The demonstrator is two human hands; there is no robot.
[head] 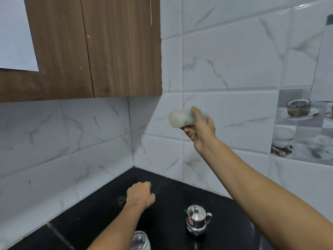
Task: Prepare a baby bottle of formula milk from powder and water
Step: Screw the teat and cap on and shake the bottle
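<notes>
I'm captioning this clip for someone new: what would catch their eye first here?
The right hand holds a baby bottle of milky white liquid raised sideways against the marbled wall tiles. Below, the left hand rests closed on the black counter, with a small steel pot to its right.

R hand (pixel 201 129) raised, grip closed; L hand (pixel 140 195) low, fingers curled.
</notes>
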